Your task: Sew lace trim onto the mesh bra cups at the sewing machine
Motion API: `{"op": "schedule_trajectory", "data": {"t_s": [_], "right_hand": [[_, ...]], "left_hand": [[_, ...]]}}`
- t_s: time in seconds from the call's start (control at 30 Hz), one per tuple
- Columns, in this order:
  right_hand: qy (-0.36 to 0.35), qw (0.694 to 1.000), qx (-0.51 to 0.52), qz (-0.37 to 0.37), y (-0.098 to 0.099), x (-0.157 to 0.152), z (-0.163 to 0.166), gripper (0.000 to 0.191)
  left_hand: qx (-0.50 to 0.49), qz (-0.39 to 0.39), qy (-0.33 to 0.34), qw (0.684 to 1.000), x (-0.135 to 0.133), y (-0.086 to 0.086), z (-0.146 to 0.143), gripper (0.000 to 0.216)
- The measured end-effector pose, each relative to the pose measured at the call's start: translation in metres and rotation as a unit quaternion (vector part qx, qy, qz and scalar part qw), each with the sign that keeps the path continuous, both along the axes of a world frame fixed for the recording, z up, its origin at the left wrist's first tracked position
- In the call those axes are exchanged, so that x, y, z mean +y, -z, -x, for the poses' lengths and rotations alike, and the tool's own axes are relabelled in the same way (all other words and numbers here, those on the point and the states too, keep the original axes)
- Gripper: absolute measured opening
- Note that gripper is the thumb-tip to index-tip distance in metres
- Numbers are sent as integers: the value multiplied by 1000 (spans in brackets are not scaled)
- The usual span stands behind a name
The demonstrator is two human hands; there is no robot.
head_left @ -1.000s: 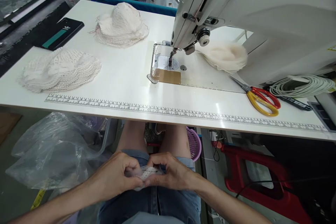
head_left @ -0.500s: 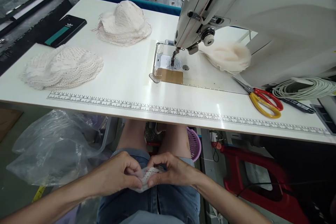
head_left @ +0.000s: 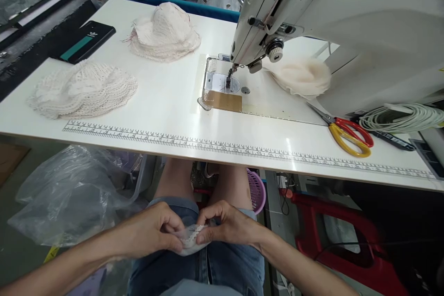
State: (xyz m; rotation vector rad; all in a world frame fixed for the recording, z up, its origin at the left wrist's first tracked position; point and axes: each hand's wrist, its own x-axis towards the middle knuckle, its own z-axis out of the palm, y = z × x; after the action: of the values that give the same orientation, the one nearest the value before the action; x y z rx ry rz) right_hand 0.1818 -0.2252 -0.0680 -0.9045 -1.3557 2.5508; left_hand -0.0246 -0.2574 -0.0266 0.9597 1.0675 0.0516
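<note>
Over my lap, both hands pinch a small piece of sheer white fabric (head_left: 190,239) with a lacy strip along it. My left hand (head_left: 156,231) is closed on its left end, thumb towards me. At the other end, my right hand (head_left: 229,229) grips the fabric between thumb and fingers. Part of the piece is hidden behind the fingers. On the table beyond lie a stack of white lacy fabric pieces (head_left: 86,90) and a second stack of cream cup-shaped pieces (head_left: 164,34). Sheer beige fabric (head_left: 301,76) rests beside the sewing machine (head_left: 274,23).
Scissors (head_left: 350,136) with red and yellow handles lie at the table's right, near coiled cord (head_left: 404,118). A printed ruler (head_left: 222,146) runs along the front edge. A black phone (head_left: 85,41) lies at left. Below are a plastic bag (head_left: 76,194), purple basket (head_left: 255,190) and red stool (head_left: 333,222).
My left hand has shifted slightly left, and more of the sheer fabric shows between the hands. My right hand keeps its pinch almost in place.
</note>
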Motion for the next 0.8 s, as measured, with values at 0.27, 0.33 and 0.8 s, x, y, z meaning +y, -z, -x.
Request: {"op": "schedule_trajectory", "data": {"t_s": [0.27, 0.33, 0.8], "right_hand": [[33, 999, -18, 30, 4, 1, -3, 31], [42, 998, -19, 34, 7, 2, -7, 30], [54, 995, -20, 79, 26, 7, -27, 30]], "left_hand": [[-5, -3, 42, 999, 9, -5, 5, 12], [12, -11, 53, 998, 9, -4, 7, 12], [-5, 36, -6, 999, 4, 4, 13, 18]]}}
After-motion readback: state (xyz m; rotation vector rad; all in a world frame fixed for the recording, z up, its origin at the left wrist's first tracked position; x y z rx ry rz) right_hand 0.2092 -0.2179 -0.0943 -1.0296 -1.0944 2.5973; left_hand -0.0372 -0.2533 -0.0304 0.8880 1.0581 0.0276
